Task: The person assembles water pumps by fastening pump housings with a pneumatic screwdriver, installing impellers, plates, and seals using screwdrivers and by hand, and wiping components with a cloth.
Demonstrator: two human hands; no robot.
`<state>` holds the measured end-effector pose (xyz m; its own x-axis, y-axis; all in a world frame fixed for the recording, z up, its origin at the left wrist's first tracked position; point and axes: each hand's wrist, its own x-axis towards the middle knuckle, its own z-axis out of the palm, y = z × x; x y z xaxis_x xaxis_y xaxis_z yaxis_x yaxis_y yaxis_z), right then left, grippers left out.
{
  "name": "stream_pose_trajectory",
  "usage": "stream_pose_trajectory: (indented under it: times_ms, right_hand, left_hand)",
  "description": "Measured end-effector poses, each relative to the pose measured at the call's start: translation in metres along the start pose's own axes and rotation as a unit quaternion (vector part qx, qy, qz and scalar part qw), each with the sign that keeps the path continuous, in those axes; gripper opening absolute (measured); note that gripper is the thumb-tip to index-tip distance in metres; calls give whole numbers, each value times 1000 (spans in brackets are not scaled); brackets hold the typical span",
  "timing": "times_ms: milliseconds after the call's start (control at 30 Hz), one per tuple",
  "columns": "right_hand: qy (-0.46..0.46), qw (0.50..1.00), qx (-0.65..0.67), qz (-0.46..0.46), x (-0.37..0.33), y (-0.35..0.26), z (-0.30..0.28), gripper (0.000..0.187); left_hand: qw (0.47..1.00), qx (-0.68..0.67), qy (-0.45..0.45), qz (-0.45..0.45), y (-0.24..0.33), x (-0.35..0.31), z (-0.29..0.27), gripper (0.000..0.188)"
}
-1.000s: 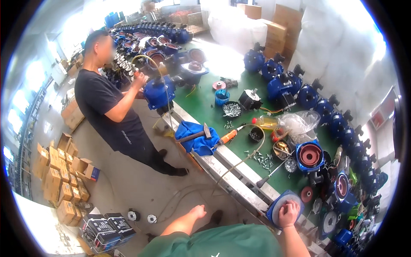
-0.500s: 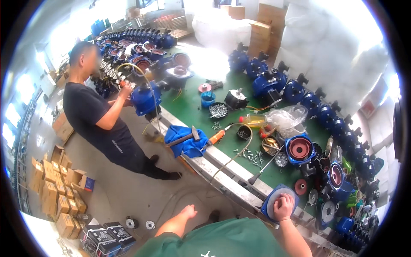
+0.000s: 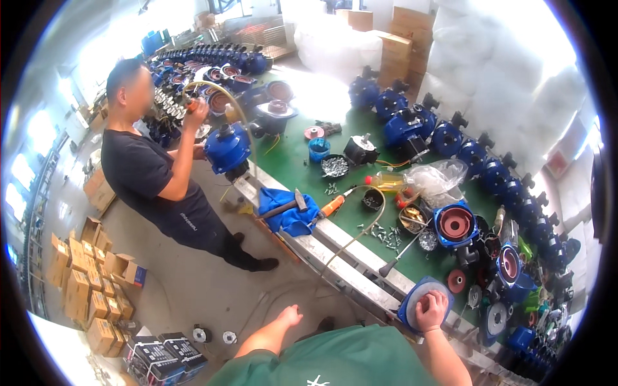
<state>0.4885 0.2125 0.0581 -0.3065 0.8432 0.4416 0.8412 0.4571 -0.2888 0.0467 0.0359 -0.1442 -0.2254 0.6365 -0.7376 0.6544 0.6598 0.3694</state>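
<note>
At the table's near edge my right hand (image 3: 432,311) is on a grey round plate (image 3: 423,294), its bent fingers gripping near the middle. A blue square-cornered casing (image 3: 406,315) shows around the plate. My left hand (image 3: 291,316) hangs over the floor in front of me, curled into a loose fist with nothing visible in it. Just beyond my right hand lies a rod-shaped tool with a black handle (image 3: 387,268). A reddish-brown disc (image 3: 456,281) and a blue casing with a brown ring inside (image 3: 455,224) are farther right.
A co-worker (image 3: 151,151) at the left handles a blue motor unit (image 3: 228,149) and an orange tool (image 3: 192,105). A hammer (image 3: 283,207) lies on blue cloth (image 3: 293,220), beside an orange air tool (image 3: 332,206) with a hose. Loose bolts (image 3: 389,237) and blue pumps (image 3: 445,137) occupy the green tabletop (image 3: 302,154).
The co-worker's hand with the orange tool has risen, and the blue motor unit has tilted upright. My right hand's fingers have shifted slightly on the plate; my left stays closed.
</note>
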Motion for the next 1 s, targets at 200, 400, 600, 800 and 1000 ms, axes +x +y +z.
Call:
stream_pose_trajectory:
  times_ms: [200,400,600,800,1000]
  right_hand:
    - [-5,1000,-2,4,0,2,1,28]
    - [-6,1000,-10,3,-2,1,-3,28]
    - [-1,1000,-14,9,-1,1,-1,29]
    - [-10,1000,-16,10,5,-1,-3,30]
    - [-15,1000,-4,13,5,-1,-3,31]
  left_hand:
    - [964,-141,178,140,48,3,-37,44]
    - [923,-192,265,204,108,4,-104,42]
    - [957,-96,220,164,134,26,-96,54]
    - [971,-58,176,151,147,14,-59,66]
    - [964,-10,202,174,153,10,-56,65]
